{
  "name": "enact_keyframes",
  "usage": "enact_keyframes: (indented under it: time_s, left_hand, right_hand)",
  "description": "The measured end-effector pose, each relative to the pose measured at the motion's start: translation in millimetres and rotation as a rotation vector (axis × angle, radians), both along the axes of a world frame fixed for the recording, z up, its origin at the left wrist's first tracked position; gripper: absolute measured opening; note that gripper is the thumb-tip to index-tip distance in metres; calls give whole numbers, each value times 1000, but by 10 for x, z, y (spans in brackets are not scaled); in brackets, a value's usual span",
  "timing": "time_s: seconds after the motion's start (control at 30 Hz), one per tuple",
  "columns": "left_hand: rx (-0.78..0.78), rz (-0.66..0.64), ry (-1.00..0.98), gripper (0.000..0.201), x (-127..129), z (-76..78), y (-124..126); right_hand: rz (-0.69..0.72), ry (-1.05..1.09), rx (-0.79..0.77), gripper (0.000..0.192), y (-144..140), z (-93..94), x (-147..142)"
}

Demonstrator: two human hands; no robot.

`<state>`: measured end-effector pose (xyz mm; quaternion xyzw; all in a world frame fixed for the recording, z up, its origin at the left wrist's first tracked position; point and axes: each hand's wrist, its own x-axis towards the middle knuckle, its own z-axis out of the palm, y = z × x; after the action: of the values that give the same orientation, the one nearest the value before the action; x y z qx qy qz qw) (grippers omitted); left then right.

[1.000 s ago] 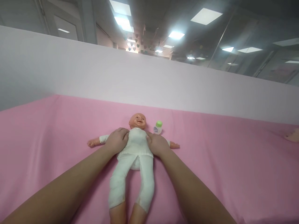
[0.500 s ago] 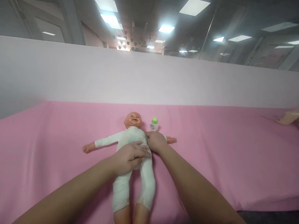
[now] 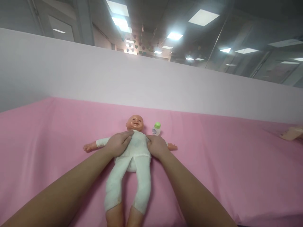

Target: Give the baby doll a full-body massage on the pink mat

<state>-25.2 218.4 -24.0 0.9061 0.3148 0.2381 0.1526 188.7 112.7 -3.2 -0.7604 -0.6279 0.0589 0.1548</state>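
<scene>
A baby doll lies on its back with its head toward the wall, its cloth body white and its head, hands and lower legs of smooth plastic. My left hand is closed over the doll's shoulder and upper chest on the left of the view, fingertips close to the neck. On the other side, my right hand grips the doll at the shoulder and upper arm, its fingers partly hidden. Just beyond that hand, a small clear bottle with a green cap stands near the doll's head.
Pink cloth covers the table under the doll. A low white wall runs along the back, with glass above it reflecting ceiling lights. Part of a pale plastic-looking limb shows at the far right edge.
My left hand has moved from the doll's belly up to its shoulder. The doll's legs have shifted left. My right hand stays at the other shoulder, and the view has tilted slightly.
</scene>
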Motion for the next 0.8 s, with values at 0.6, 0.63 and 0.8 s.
enact_keyframes:
  time_s: [0.6, 0.63, 0.8]
  left_hand:
    - [46, 217, 316, 38, -86, -33, 195]
    - [48, 215, 313, 38, -83, -34, 190]
    - [55, 213, 281, 39, -97, -35, 174]
  right_hand:
    - [693, 75, -16, 68, -389, 178, -631]
    - [655, 71, -18, 67, -332, 157, -572]
    - [447, 98, 16, 64, -131, 74, -298]
